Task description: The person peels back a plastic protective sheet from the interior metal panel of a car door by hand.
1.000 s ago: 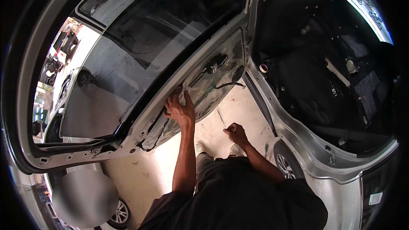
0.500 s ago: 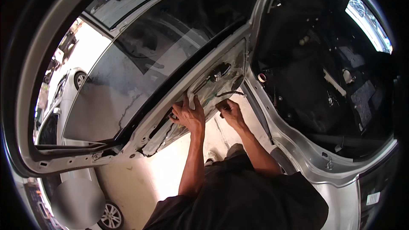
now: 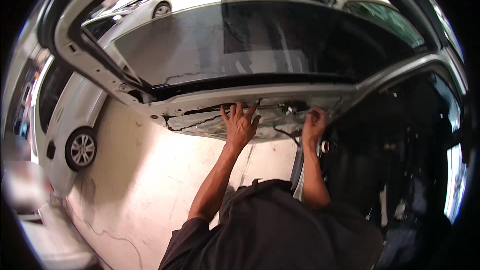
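Observation:
A car door (image 3: 200,103) stands open in front of me, its inner side bare of trim, with a translucent plastic sheet (image 3: 212,129) over the lower panel. My left hand (image 3: 241,126) is open, fingers spread against the door at the upper edge of the sheet. Farther right, my right hand (image 3: 314,126) is raised in front of the door's right end. Its fingers look curled but are blurred, so whether they hold anything is unclear. Between the hands, a dark cable (image 3: 286,133) hangs from the door, and a black inner handle (image 3: 290,109) shows above it.
Above the panel rises the door's tinted window (image 3: 280,45). The dark car interior (image 3: 365,155) lies at the right, with a roll of tape (image 3: 325,146) near its edge. A silver car (image 3: 75,120) is parked at the left on the pale floor (image 3: 150,170).
My view has turned, so the door now runs nearly level across it. My right hand has moved right and farther from the left, which stays spread on the panel.

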Tool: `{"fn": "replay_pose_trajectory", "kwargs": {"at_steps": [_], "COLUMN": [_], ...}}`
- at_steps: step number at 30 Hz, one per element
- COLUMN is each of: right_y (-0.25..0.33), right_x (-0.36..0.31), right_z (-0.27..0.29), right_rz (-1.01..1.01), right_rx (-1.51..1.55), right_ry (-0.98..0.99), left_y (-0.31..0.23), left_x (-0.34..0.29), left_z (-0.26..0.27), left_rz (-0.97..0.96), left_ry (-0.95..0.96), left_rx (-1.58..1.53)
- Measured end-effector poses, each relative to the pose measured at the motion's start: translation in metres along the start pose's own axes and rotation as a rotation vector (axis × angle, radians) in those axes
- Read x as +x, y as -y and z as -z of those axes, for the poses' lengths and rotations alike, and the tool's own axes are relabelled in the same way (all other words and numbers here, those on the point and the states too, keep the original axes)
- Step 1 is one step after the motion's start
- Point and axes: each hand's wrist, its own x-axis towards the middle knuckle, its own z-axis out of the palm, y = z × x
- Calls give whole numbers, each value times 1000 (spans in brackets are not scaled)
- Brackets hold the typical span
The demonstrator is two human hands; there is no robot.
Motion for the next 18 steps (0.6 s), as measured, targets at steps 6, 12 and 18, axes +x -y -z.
{"fn": "replay_pose_trajectory", "kwargs": {"at_steps": [6, 12, 18], "right_y": [60, 77, 67], "right_x": [51, 69, 76], "right_z": [23, 22, 14], "right_rz": [316, 571, 575], "right_rx": [-332, -393, -581], "right_ry": [-36, 103, 248], "left_y": [-17, -34, -51], "left_x": [0, 10, 23], "left_z": [-17, -23, -29], "left_rz": [39, 245, 384], "left_ry": [-245, -212, -167], "left_rx": [39, 58, 250]}}
